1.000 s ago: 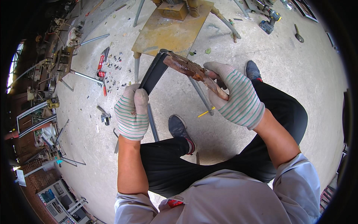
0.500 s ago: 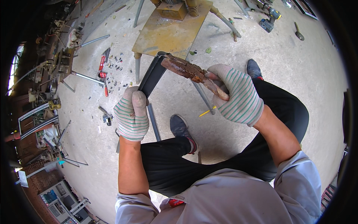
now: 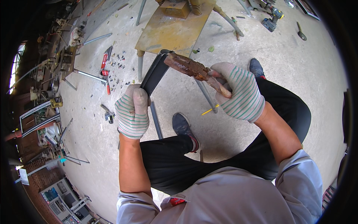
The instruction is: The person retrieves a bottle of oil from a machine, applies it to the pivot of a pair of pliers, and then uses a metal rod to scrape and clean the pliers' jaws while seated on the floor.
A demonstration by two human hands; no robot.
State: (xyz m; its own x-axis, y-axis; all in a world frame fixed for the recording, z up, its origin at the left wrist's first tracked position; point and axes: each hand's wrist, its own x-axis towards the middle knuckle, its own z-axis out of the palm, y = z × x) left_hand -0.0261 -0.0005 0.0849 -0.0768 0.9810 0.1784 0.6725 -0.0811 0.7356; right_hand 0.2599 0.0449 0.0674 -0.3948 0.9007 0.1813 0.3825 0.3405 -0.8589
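Observation:
My left hand [image 3: 132,114], in a striped knit glove, is closed around the lower end of a black channel-shaped strip [image 3: 155,74]. The strip slants up and to the right. My right hand [image 3: 242,91], gloved alike, grips the narrow end of a rough, reddish-brown piece of wood [image 3: 189,67] with a splintered surface. Its broad end meets the strip's upper tip; whether they press together I cannot tell. Both things are held in the air above the floor, in front of my knees.
Ahead stands a yellowish metal plate [image 3: 164,37] on legs. A red-handled tool [image 3: 104,61] lies left among small black scraps. A cordless drill [image 3: 272,20] and a dark-headed tool [image 3: 301,33] lie far right. A yellow stick [image 3: 210,109] is near my feet. Cluttered racks line the left.
The view has shifted slightly. Both hands keep their holds, and the wood stays at the strip's upper tip with almost no change in angle.

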